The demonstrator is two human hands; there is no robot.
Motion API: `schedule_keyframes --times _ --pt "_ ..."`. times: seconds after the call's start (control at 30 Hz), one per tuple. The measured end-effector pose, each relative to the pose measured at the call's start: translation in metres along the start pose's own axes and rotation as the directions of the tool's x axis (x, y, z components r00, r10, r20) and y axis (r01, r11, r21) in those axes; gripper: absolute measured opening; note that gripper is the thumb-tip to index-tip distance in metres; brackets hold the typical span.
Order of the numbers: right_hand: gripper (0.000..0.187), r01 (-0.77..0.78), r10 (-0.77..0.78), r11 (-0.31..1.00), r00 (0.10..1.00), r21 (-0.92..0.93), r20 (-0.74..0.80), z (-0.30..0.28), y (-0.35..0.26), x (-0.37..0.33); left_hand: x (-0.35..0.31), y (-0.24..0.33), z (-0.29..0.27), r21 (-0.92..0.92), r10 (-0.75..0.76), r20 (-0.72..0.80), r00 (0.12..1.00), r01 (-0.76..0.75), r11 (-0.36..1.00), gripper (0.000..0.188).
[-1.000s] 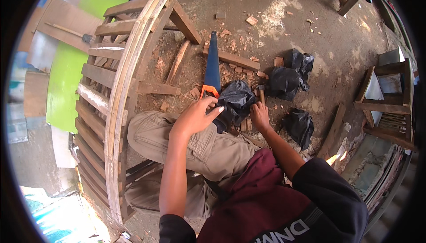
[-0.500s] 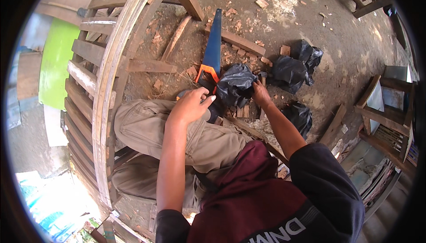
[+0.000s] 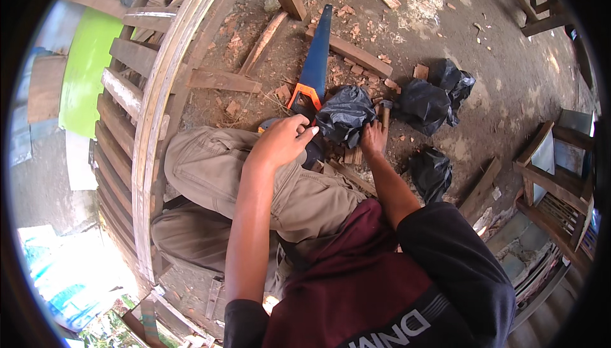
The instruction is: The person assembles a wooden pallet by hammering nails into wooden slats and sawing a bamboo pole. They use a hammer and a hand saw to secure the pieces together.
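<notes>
My left hand (image 3: 285,141) hovers over my raised knee, its fingers curled in and the thumb stretched along them. Whatever may be inside is hidden. My right hand (image 3: 374,139) is down by a black plastic bag (image 3: 347,115), its fingers closed around the handle of a hammer (image 3: 386,107) whose head points away from me. The bag sits bunched up between both hands. Just beyond my left hand lies a handsaw (image 3: 314,62) with a blue blade and an orange handle, its tip pointing away.
More black bags (image 3: 425,105) stand to the right, another (image 3: 431,173) nearer me. A wooden beam (image 3: 353,54) and brick chips (image 3: 420,71) lie on the dirt floor. A slatted wooden frame (image 3: 143,112) rises at my left. Wooden furniture (image 3: 554,179) stands at the right.
My right hand has drawn back slightly from the bag's edge onto the hammer handle. The left hand stays curled. The whole view has shifted a little.
</notes>
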State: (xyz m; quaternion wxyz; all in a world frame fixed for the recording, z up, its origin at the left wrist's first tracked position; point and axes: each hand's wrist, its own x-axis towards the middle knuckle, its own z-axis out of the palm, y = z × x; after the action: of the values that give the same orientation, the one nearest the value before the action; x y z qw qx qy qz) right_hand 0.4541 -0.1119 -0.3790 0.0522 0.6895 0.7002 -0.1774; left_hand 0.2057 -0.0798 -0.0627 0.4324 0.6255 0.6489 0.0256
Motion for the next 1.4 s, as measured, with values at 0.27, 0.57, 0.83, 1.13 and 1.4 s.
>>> schedule_keyframes --times 0.27,0.57,0.83,1.13,1.4 --pt "0.041 0.158 -0.157 0.982 0.987 -0.108 0.012 0.007 0.013 -0.003 0.002 0.001 0.005 0.011 0.018 0.005 1.0 -0.018 1.0 0.043" --pt "0.03 0.082 -0.144 0.882 0.984 0.464 0.101 -0.049 0.042 -0.024 0.004 0.011 0.003 0.021 0.062 0.011 0.998 -0.062 0.998 0.042" --pt "0.021 0.044 -0.263 0.607 0.954 0.794 0.147 -0.145 0.042 -0.012 0.013 0.026 0.022 0.021 0.365 -0.089 0.927 -0.365 0.931 0.027" --pt "0.009 0.074 -0.548 0.308 0.829 0.948 0.113 -0.315 -0.022 0.003 0.028 0.062 0.011 -0.132 0.436 -0.262 0.861 -0.48 0.867 0.025" --pt "0.011 -0.05 -0.557 0.053 0.827 0.997 0.071 -0.315 -0.035 -0.011 0.018 0.049 0.0 -0.383 0.44 -0.175 0.881 -0.473 0.793 0.023"
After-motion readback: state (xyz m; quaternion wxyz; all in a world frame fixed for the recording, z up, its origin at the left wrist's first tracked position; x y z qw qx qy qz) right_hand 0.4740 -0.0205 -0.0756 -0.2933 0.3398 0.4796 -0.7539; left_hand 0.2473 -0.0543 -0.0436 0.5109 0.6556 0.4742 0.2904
